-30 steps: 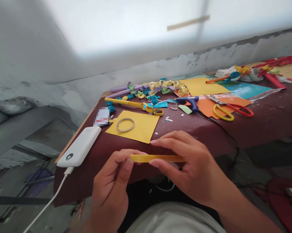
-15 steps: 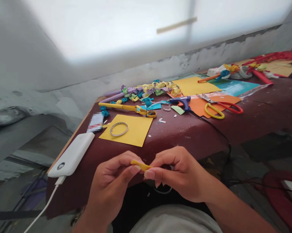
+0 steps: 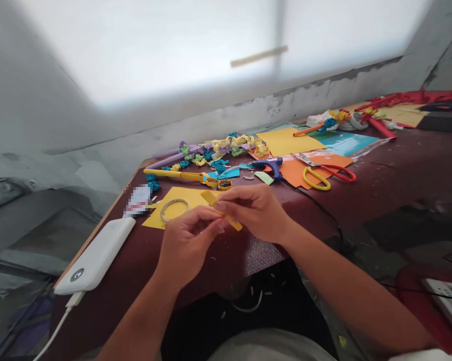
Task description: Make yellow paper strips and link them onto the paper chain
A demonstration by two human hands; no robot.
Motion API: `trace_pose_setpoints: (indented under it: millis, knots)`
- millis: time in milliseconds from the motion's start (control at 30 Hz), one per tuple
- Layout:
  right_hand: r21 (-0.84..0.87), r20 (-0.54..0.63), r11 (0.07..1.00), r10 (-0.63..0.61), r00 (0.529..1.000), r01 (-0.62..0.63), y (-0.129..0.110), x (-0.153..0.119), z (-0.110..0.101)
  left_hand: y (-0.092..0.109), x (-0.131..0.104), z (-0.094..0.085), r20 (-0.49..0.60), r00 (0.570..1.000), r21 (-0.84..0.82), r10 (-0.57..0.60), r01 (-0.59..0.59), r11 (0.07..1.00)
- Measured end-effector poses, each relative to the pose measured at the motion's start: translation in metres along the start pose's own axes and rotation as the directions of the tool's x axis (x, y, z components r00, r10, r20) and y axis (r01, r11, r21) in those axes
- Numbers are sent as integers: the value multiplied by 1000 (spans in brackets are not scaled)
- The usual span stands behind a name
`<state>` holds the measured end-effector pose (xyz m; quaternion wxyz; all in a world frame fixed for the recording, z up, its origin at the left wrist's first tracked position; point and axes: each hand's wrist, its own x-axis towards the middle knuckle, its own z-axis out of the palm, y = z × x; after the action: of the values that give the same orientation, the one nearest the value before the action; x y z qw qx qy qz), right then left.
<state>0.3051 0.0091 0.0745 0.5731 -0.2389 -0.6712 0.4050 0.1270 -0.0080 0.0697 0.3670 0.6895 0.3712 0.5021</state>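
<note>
Both hands meet at a short folded strip of yellow paper in front of the table's near edge. My right hand pinches the strip between thumb and fingers, its upper end sticking out past the thumb. From the left, my left hand is closed with its fingertips on the strip's middle; part of that grip is hidden. Behind the hands, a yellow paper sheet lies on the table, with a metallic-looking ring on it. The left hand overlaps the sheet's near edge in view.
A white power bank with a cable lies at the left edge. Beyond are a blue glue gun, scissors with yellow and red handles, orange paper and curled paper decorations. The dark red table extends right.
Both hands have risen towards the yellow sheet with the strip. The strip has turned from nearly level to a steeper slant, and more of it shows. The view has shifted slightly.
</note>
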Motion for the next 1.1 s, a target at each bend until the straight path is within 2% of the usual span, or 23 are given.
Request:
trace_pose_setpoints:
  millis: [100, 200, 300, 400, 533, 633, 767, 867, 933, 1033, 1100]
  knots:
    - [-35, 3, 998, 56, 998, -55, 9, 21, -4, -13, 24, -3, -20, 1000, -60, -5, 4, 998]
    - [-236, -7, 966, 112, 994, -110, 25, 43, -17, -20, 50, -12, -58, 998, -92, 29, -35, 995]
    - [-422, -5, 897, 144, 990, -133, 49, 64, -41, -24, 85, -24, -144, 986, -92, 85, -99, 991]
    - [-587, 52, 802, 174, 983, -111, 74, 76, -63, -32, 124, -34, -184, 978, -87, 100, -118, 989]
    - [-703, 119, 710, 174, 977, -41, 95, 80, -71, -48, 159, -32, -211, 968, 21, 134, -133, 991]
    - [-717, 113, 697, 139, 984, -16, 102, 79, -73, -62, 162, -28, -237, 954, 157, 181, -146, 977]
    - [-684, -11, 728, 56, 998, -49, 103, 79, -77, -76, 151, -31, -187, 966, 227, 178, -134, 965]
    - [-657, -85, 750, 31, 996, -79, 101, 81, -79, -73, 147, -34, -128, 982, 129, 137, -121, 984]
    - [-645, -101, 758, 38, 994, -95, 100, 82, -79, -67, 145, -33, -28, 995, 27, 91, -91, 996]
    - [-632, -101, 768, 50, 994, -103, 100, 82, -77, -57, 143, -33, 119, 992, -86, 52, -42, 995]
    - [-620, -109, 777, 51, 993, -108, 99, 81, -75, -54, 142, -35, 111, 991, -143, 72, -56, 988]
